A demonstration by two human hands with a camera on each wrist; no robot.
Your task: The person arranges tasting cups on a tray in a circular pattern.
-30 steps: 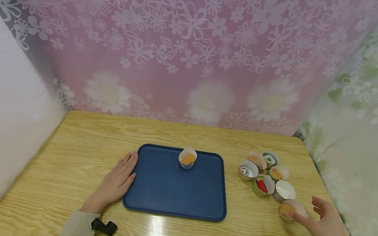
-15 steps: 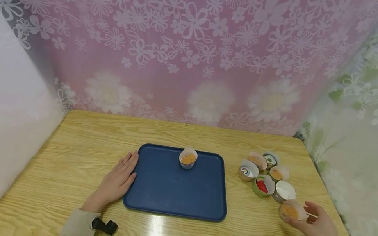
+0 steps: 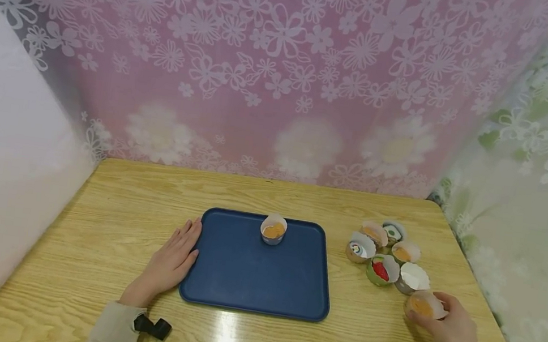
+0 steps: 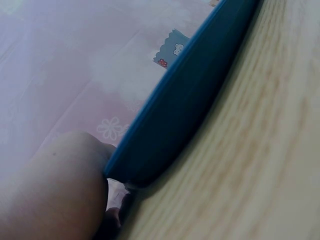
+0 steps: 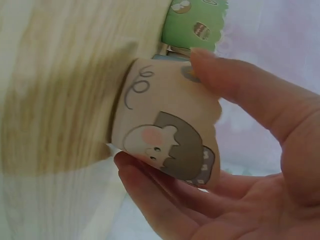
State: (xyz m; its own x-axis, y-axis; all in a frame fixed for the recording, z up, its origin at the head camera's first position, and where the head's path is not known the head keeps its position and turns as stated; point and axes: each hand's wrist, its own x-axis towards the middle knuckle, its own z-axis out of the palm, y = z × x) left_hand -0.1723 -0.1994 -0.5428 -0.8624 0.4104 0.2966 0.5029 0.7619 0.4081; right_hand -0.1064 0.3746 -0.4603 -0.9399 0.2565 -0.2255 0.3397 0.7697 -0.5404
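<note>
In the head view my right hand [image 3: 456,333] holds a paper baking cup [image 3: 421,307] with an orange filling, at the near end of the cup group. The right wrist view shows this cup's pale wall [image 5: 165,105] with a cartoon face, thumb on one side and fingers on the other. My left hand [image 3: 169,263] lies with extended fingers along the left edge of a blue tray [image 3: 256,277]. A single paper cup [image 3: 273,230], orange inside, stands near the tray's back edge; in the left wrist view its grey-blue wall [image 4: 172,49] shows beyond the tray's rim [image 4: 160,115].
More paper cups stand close together right of the tray: a green one with red inside [image 3: 382,270], a white-lined one [image 3: 413,278], one with a rainbow-like print [image 3: 360,248] and others behind. Flowered cloth [image 3: 285,81] hangs behind the wooden table [image 3: 148,190].
My right hand has moved left and its thumb and fingers have closed around the nearest paper cup. My left hand has stayed at the tray's edge.
</note>
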